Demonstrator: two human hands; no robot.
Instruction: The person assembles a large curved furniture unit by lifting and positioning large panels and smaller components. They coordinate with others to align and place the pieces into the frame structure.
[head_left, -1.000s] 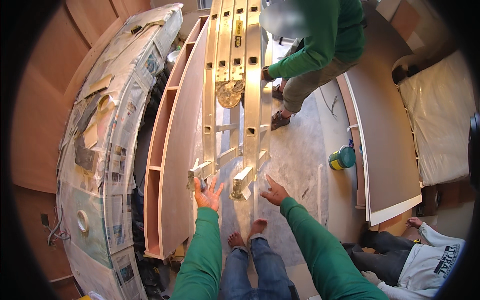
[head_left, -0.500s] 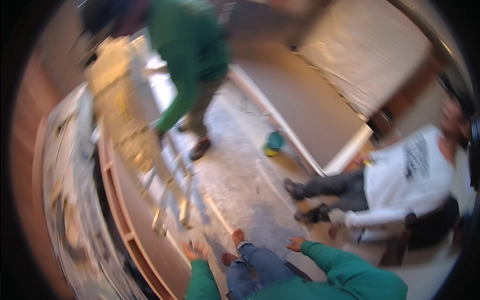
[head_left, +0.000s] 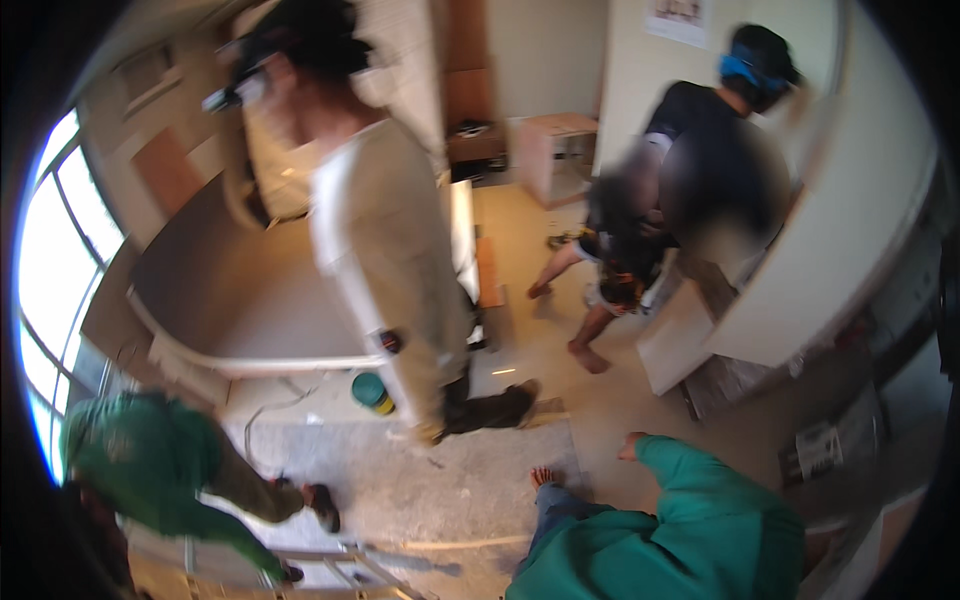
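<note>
My right hand [head_left: 630,446] hangs at the end of a green sleeve, above the floor at lower right. Its fingers are loosely apart, and I see nothing in them. My left hand is out of view. Below me one bare foot [head_left: 543,477] shows under a blue trouser leg. The nearest thing on the floor is a grey, dusty sheet [head_left: 480,470]. At lower left a metal ladder [head_left: 355,572] lies low, with a green-sleeved co-worker's hand [head_left: 290,574] at it.
A person in a light long-sleeved shirt [head_left: 385,240] stands ahead. Another person in dark clothes [head_left: 715,160] bends beside pale panels [head_left: 790,290] at right. A curved brown platform [head_left: 250,290], a green bucket [head_left: 370,390] and a box-shaped cabinet [head_left: 555,160] stand farther off.
My view has swung to the right. My left hand has left the picture, and the ladder now shows at lower left. The seated person in white no longer shows there; a light-shirted person stands ahead.
</note>
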